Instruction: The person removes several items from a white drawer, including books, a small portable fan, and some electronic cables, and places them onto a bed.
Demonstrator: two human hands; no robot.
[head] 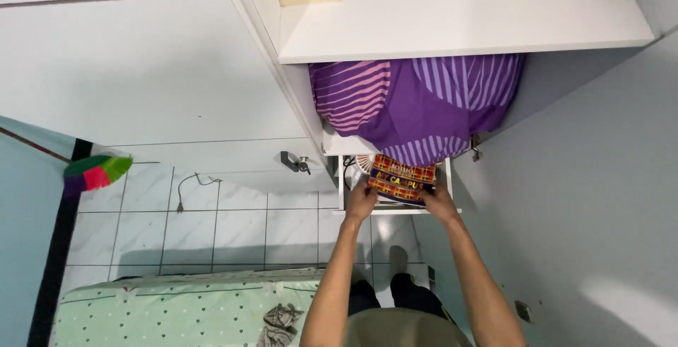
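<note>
White wardrobe (466,29), open drawer (395,209); left hand (361,202) and right hand (439,202), fingers curled, gripping folded patterned cloth (401,177) beneath striped purple fabric (417,100).

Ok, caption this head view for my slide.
Both hands, left hand and right hand, grip a folded patterned cloth in an open drawer.

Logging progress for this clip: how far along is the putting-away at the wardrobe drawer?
Done: the drawer is pulled open and the shelf above it already holds bunched purple striped fabric. In hand: the left hand and the right hand grip a folded patterned cloth at the drawer's front edge. Left: the cloth is not released and the drawer is not shut.
</note>
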